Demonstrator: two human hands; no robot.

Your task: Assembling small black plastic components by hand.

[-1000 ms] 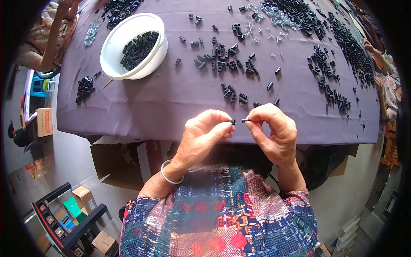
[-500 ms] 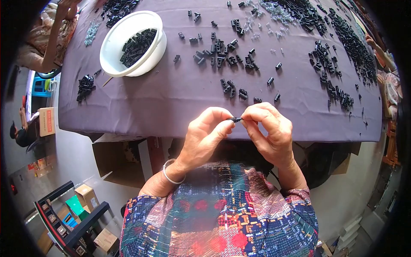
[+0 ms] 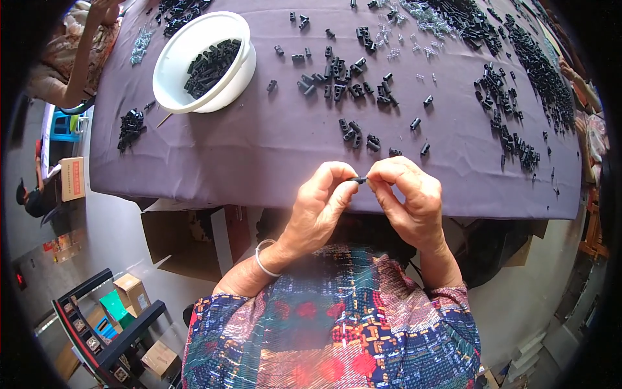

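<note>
Over the near edge of the cloth-covered table, my left hand point(image 3: 322, 200) and my right hand point(image 3: 409, 198) meet fingertip to fingertip. Between them is a small black cylindrical part point(image 3: 360, 179), pinched from both ends by thumbs and forefingers. The fingertips cover much of it, so its exact kind is hard to make out. Just beyond my hands lie a few loose black plastic parts point(image 3: 374, 142). Farther out, a looser cluster of similar black parts point(image 3: 338, 89) is spread on the cloth.
A white plastic tub point(image 3: 246, 70) holding black parts stands at the left. Small metal springs point(image 3: 421, 19) and heaps of black parts point(image 3: 541, 71) lie at the far right. Other people sit at both table sides. An open cardboard box point(image 3: 175, 243) is below the table edge.
The black part is tilted a little differently and shows less of a gap between my fingertips. My left hand has shifted slightly right, toward my right hand. The view has moved slightly.
</note>
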